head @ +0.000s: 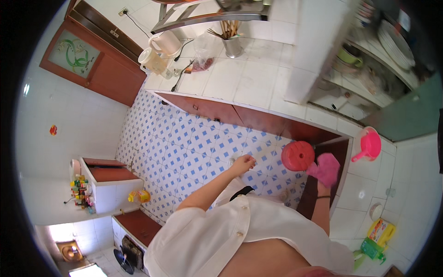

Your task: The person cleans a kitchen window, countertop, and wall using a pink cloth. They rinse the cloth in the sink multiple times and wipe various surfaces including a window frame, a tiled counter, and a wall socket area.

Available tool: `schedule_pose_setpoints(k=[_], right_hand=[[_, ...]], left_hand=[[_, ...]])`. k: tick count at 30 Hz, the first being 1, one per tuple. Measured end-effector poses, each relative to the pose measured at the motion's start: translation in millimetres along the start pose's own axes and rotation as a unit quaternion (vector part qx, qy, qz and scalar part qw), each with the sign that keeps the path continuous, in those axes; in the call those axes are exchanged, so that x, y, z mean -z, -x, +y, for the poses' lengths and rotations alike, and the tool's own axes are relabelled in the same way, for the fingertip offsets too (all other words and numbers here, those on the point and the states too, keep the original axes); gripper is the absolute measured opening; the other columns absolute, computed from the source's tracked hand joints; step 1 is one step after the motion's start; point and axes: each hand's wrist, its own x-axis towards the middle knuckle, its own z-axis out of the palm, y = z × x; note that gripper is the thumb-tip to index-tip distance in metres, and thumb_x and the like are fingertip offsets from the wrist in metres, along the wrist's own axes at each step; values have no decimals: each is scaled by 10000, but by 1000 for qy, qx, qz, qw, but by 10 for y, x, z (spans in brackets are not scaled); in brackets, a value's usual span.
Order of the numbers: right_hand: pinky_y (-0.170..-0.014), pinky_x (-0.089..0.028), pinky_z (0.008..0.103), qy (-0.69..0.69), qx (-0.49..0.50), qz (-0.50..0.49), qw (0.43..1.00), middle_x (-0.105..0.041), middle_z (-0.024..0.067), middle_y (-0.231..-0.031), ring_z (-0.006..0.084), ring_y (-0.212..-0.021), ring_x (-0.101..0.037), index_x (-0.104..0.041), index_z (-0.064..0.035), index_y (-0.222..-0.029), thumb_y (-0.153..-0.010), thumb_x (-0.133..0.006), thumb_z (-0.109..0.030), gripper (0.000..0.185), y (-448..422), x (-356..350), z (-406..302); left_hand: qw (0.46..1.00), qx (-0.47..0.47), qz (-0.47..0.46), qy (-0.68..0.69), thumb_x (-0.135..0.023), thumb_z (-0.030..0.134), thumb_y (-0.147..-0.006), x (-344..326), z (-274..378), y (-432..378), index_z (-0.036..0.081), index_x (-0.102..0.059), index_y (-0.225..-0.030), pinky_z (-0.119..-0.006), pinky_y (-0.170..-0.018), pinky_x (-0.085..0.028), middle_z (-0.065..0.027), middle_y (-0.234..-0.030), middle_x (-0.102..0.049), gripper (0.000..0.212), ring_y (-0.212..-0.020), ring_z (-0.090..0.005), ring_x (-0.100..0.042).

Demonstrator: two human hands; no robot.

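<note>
My right hand grips a pink cloth, which hangs beside the counter's dark red side and hides most of the fingers. Just left of the cloth, a red plastic stool stands on the floor. My left hand is held over the blue and white tiled floor with its fingers loosely bent and nothing visible in them. On the white tiled counter at the right sits a bright pink plastic dipper.
A long tiled counter carries a metal utensil holder, a kettle and a pitcher. At the lower right stand a yellow bottle and a green pump bottle. An oil jug is at the left.
</note>
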Motion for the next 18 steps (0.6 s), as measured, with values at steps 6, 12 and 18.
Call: schedule_pose_setpoints(k=[6,12,18], right_hand=[[-838,-326,267,75,-246,-262,930,-417,91,-1064,180,-973,-409,-430,-33,-1093,-832,-459,-156,290,-1542,-2229,-1681],[-1028,-181,441,152,126,-217,956,-315,144,-1330,302,-1226,-286,-274,-33,-1302,-796,-466,-311,608,-2282,-4280,-1915],[-1019,-196,439,212,168,-140,953,-336,121,-1324,267,-1212,-305,-314,-50,-1282,-841,-393,-312,519,-4277,-5324,-685]], left_hand=[[986,-39,121,112,-502,187,-848,1519,-541,-146,9,-547,-894,-217,-599,-439,-55,-759,-601,189,-663,-111,-555],[965,43,202,160,-503,188,-858,2601,-990,-388,18,-546,-904,-226,-601,-445,-63,-776,-610,182,-700,-111,-569],[907,87,300,282,-503,208,-867,2919,-1092,-862,38,-549,-898,-239,-621,-449,-54,-798,-612,178,-734,-115,-576]])
